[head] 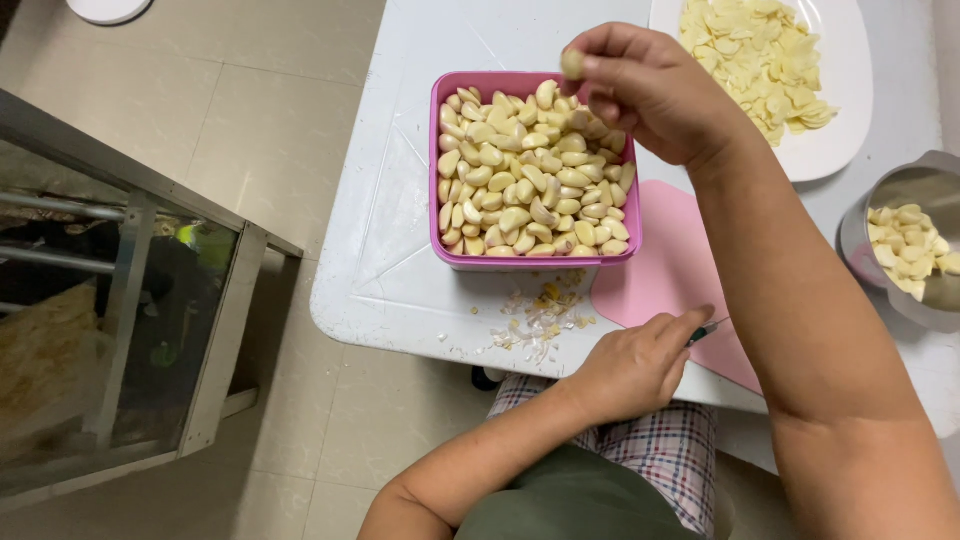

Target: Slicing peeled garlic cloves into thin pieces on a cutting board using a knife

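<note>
Head view showed the right hand (650, 95) pinching one garlic clove (572, 64) above the pink tub (535, 262) of cloves, the left hand (632, 368) closed round a knife (705, 331) at the pink board (665, 270); a firm fingertip pinch probably suited best.

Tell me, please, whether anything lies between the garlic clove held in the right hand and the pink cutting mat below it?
Nothing visible does. The right hand pinches the garlic clove above the pink tub; the pink cutting mat beside the tub lies bare, with only the left hand at its near edge.
</note>
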